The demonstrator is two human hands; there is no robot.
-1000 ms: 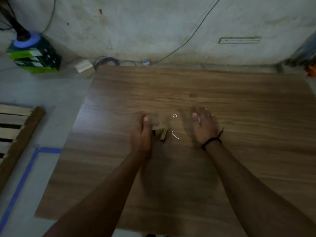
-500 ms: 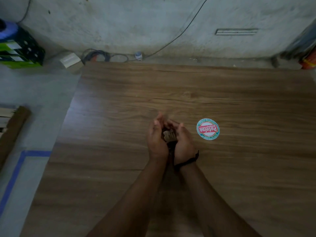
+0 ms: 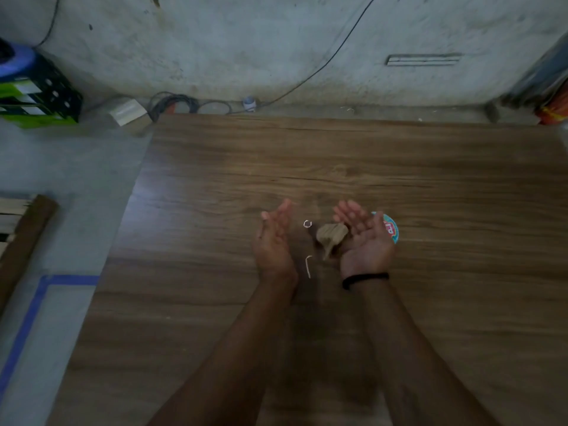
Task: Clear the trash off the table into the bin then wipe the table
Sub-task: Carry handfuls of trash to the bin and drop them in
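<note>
From the head camera, both forearms reach out over the wood-grain counter [image 3: 430, 167]. The left hand [image 3: 275, 241] stands on edge with its palm turned toward the crumpled paper [image 3: 332, 236]. Its fingers [image 3: 281, 215] are straight and pressed together, and they hold nothing. The right hand [image 3: 364, 239] lies palm up just right of the paper, with its fingers [image 3: 350, 212] loosely spread and slightly bent, gripping nothing.

The brown paper wad sits between the two hands, against the thumb side of the right palm. Whether it rests on the counter or only on the hand is hard to make out.

Just left of the paper lies a small white ring [image 3: 307, 223]. Nearer the person on that same side is a thin white bent strip [image 3: 308, 266]. Both lie on the counter, clear of the hands.

Right of the paper, behind the right hand, a round lid [image 3: 392, 230] with a teal rim and a red middle is more than half hidden. A few white letters show on the red, too cut off to read. A black band [image 3: 365, 278] circles the right wrist.

Far left of the paper, on the floor by the wall, stands a green and black crate [image 3: 40, 99], cut off by the frame edge, with a coil of cables [image 3: 173, 103] nearby. Its label patches are too blurred to read.
</note>
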